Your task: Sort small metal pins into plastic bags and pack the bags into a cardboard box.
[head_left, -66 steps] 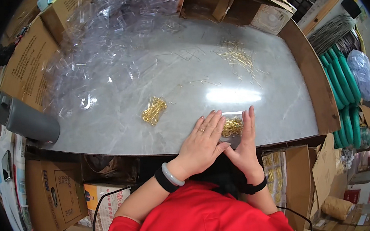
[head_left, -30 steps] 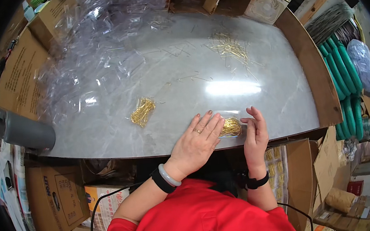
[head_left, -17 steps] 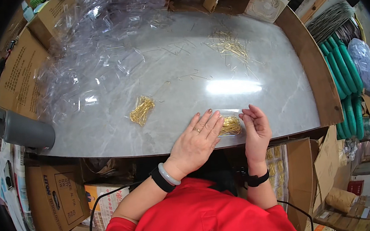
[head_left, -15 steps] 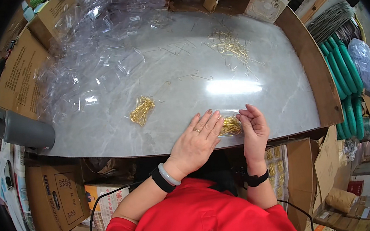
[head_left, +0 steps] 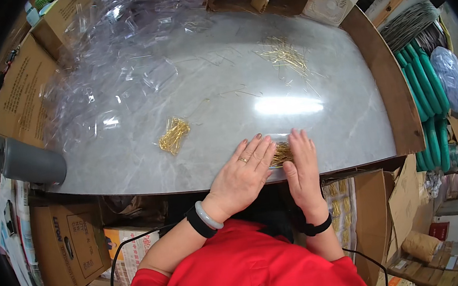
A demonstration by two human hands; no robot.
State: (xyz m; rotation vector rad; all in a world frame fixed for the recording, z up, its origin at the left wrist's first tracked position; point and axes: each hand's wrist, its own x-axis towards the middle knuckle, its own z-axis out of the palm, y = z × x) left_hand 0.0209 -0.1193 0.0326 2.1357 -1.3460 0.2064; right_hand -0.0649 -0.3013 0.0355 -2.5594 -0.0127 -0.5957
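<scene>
A clear packet of gold wire hooks [head_left: 282,154] lies at the table's near edge, between my two hands. Flat against its left side rests my left hand [head_left: 241,170], its fingers straight and close together. My right hand [head_left: 304,171] lies along the right side with fingers extended and the thumb apart, touching the packet's edge. The palms cover both ends of the packet. Farther left sits a second bundle of gold hooks [head_left: 174,136], in what looks like clear plastic.
Loose gold hooks [head_left: 285,56] are heaped toward the back right. Many clear plastic bags [head_left: 117,71] spread over the left side. A grey bottle [head_left: 32,163] lies at the left edge. A wooden board [head_left: 385,73] borders the right; an open carton [head_left: 370,206] stands below.
My right hand has gone from curled fingers at the packet's right edge to stretched fingers laid along it. My left hand has barely moved.
</scene>
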